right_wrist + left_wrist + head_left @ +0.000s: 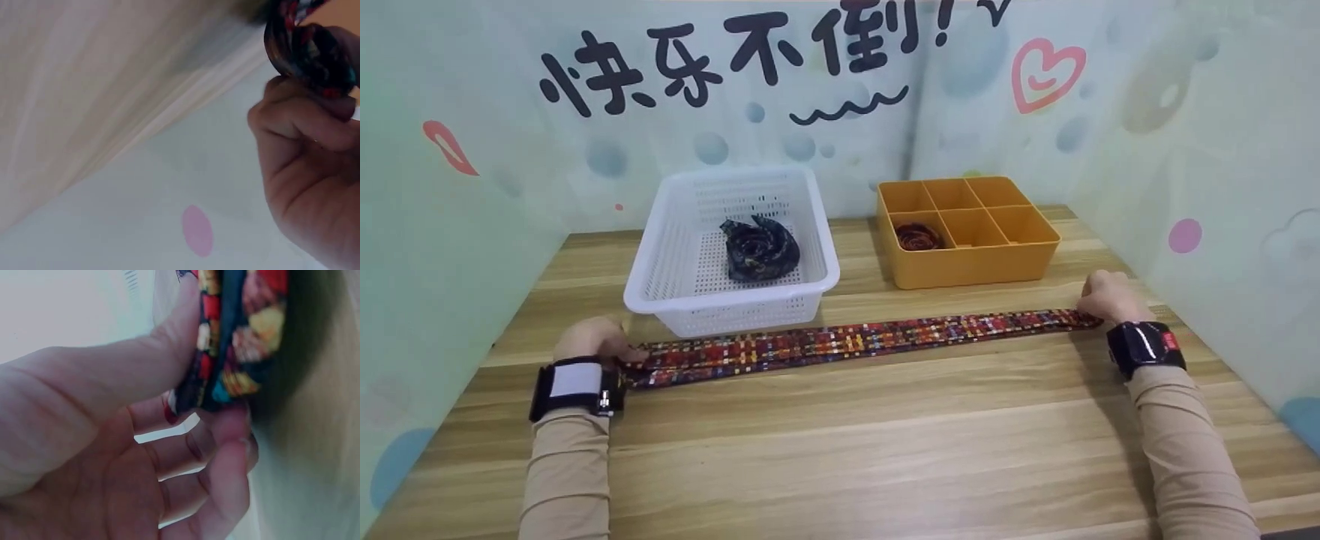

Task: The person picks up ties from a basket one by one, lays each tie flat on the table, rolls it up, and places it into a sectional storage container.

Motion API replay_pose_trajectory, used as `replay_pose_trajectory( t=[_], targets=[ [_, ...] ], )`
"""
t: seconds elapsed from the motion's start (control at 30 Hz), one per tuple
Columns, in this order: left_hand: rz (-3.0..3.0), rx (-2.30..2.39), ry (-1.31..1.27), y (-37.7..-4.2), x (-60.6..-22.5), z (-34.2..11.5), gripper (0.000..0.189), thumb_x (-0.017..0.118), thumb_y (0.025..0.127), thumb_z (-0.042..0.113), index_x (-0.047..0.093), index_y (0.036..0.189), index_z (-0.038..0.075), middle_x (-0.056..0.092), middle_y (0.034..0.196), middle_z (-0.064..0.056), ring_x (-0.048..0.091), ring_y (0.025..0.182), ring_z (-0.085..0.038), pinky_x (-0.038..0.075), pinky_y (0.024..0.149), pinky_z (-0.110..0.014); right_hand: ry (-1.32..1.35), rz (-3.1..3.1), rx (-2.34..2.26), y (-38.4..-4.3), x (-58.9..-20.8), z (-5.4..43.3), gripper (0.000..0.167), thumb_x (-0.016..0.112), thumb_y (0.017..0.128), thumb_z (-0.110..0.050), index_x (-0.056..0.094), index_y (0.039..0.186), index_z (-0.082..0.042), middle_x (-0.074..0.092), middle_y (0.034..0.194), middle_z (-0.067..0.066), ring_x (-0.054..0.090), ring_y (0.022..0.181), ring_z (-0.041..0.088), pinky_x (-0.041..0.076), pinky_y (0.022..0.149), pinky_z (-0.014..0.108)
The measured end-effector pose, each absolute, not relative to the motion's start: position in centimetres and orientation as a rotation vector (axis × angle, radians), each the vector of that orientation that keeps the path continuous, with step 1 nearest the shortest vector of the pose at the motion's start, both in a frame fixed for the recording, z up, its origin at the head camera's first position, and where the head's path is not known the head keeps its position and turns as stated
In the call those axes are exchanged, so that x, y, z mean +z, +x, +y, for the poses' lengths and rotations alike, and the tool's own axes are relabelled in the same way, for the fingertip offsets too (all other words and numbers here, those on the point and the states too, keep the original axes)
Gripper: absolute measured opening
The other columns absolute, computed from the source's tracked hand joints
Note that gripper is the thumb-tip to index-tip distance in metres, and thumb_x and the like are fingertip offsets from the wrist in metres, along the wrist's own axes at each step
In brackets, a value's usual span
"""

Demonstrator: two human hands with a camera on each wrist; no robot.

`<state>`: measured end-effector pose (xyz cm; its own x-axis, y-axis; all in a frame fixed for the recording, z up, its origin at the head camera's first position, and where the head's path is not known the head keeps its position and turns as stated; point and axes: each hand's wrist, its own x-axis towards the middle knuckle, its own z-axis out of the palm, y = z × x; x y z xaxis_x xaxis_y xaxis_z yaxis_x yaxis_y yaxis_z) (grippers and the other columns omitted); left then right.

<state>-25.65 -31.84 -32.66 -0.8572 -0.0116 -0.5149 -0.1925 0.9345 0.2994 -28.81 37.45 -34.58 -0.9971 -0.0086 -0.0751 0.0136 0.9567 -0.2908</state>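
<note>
A long scarf (840,342) in a red, yellow and dark check, folded lengthwise into a narrow strip, stretches between both hands across the table. My left hand (594,339) pinches its left end; in the left wrist view the thumb lies over the folded layers of the scarf (256,326) and the fingers (228,478) curl beneath. At the other end, my right hand (1114,296) grips the narrower tip with curled fingers. The right wrist view shows a bunched bit of scarf (318,59) at the thumb and forefinger of the right hand (315,152).
Behind the scarf's left half stands a white plastic basket (735,300) holding a dark rolled cloth (761,251). To its right is an orange divided box (971,268), with a dark red rolled cloth (919,236) in its front left compartment. Printed walls (1207,150) enclose the wooden table (885,450).
</note>
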Motion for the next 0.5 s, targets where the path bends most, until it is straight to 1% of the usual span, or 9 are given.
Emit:
replay_pose_trajectory(
  t=[0.03, 0.07, 0.13, 0.2, 0.27, 0.3, 0.4, 0.5],
  targets=[
    [2.568, 0.462, -0.149, -25.65, -32.67, -31.76, 0.04, 0.067, 0.085, 0.036, 0.055, 0.095, -0.001, 0.061, 0.083, -0.009, 0.057, 0.076, -0.02, 0.048, 0.067, -0.028, -0.017, 3.047, -0.44, -28.89, -34.65, 37.25, 0.015, 0.056, 0.068, -0.006, 0.062, 0.075, 0.006, 0.061, 0.067, 0.015, 0.055, 0.062, 0.025, 0.039, 0.051, 0.026],
    [2.573, 0.452, -0.146, -25.67, -32.69, -31.71, 0.04, 0.066, 0.086, 0.036, 0.054, 0.096, -0.001, 0.061, 0.085, -0.01, 0.057, 0.078, -0.021, 0.049, 0.069, -0.03, -0.037, 3.057, -0.44, -28.96, -34.72, 37.09, 0.015, 0.056, 0.067, -0.005, 0.063, 0.074, 0.007, 0.062, 0.066, 0.014, 0.055, 0.062, 0.024, 0.04, 0.051, 0.026],
    [2.591, 0.412, -0.15, -25.71, -32.7, -31.65, 0.043, 0.067, 0.085, 0.038, 0.053, 0.096, -0.001, 0.06, 0.088, -0.013, 0.056, 0.081, -0.024, 0.049, 0.071, -0.033, -0.073, 3.035, -0.448, -29.03, -34.71, 36.83, 0.015, 0.06, 0.07, -0.006, 0.065, 0.074, 0.007, 0.064, 0.065, 0.013, 0.056, 0.06, 0.021, 0.041, 0.05, 0.025],
    [2.603, 0.406, -0.163, -25.77, -32.78, -31.61, 0.043, 0.067, 0.085, 0.038, 0.054, 0.095, -0.003, 0.059, 0.089, -0.015, 0.056, 0.082, -0.026, 0.05, 0.072, -0.034, -0.097, 2.984, -0.447, -29.03, -34.56, 36.75, 0.019, 0.065, 0.074, -0.01, 0.068, 0.077, 0.008, 0.067, 0.066, 0.015, 0.057, 0.059, 0.019, 0.043, 0.05, 0.025],
    [2.611, 0.403, -0.156, -25.85, -32.89, -31.67, 0.045, 0.067, 0.085, 0.037, 0.056, 0.095, -0.006, 0.059, 0.088, -0.015, 0.057, 0.081, -0.025, 0.05, 0.07, -0.032, -0.112, 2.936, -0.459, -29.07, -34.47, 36.76, 0.027, 0.07, 0.076, -0.015, 0.07, 0.087, 0.01, 0.07, 0.073, 0.018, 0.06, 0.061, 0.019, 0.046, 0.052, 0.025],
    [2.613, 0.402, -0.154, -25.87, -32.93, -31.73, 0.045, 0.067, 0.085, 0.036, 0.057, 0.094, -0.007, 0.059, 0.086, -0.014, 0.057, 0.078, -0.024, 0.05, 0.068, -0.03, -0.116, 2.918, -0.459, -29.14, -34.44, 36.75, 0.028, 0.069, 0.077, -0.016, 0.07, 0.088, 0.01, 0.07, 0.074, 0.019, 0.061, 0.061, 0.019, 0.046, 0.052, 0.026],
    [2.598, 0.427, -0.143, -25.93, -33.04, -31.96, 0.043, 0.067, 0.085, 0.036, 0.057, 0.091, -0.006, 0.058, 0.079, -0.009, 0.056, 0.073, -0.019, 0.048, 0.064, -0.025, -0.111, 2.928, -0.467, -29.31, -34.42, 36.84, 0.027, 0.066, 0.075, -0.013, 0.07, 0.089, 0.01, 0.07, 0.076, 0.02, 0.061, 0.064, 0.021, 0.047, 0.055, 0.027],
    [2.58, 0.466, -0.133, -25.92, -33.01, -32.15, 0.039, 0.068, 0.085, 0.034, 0.056, 0.088, -0.003, 0.057, 0.077, -0.007, 0.055, 0.071, -0.017, 0.047, 0.063, -0.025, -0.094, 2.978, -0.454, -29.38, -34.37, 37.2, 0.029, 0.063, 0.073, -0.011, 0.068, 0.091, 0.011, 0.068, 0.083, 0.025, 0.062, 0.071, 0.03, 0.051, 0.061, 0.035]
  ],
)
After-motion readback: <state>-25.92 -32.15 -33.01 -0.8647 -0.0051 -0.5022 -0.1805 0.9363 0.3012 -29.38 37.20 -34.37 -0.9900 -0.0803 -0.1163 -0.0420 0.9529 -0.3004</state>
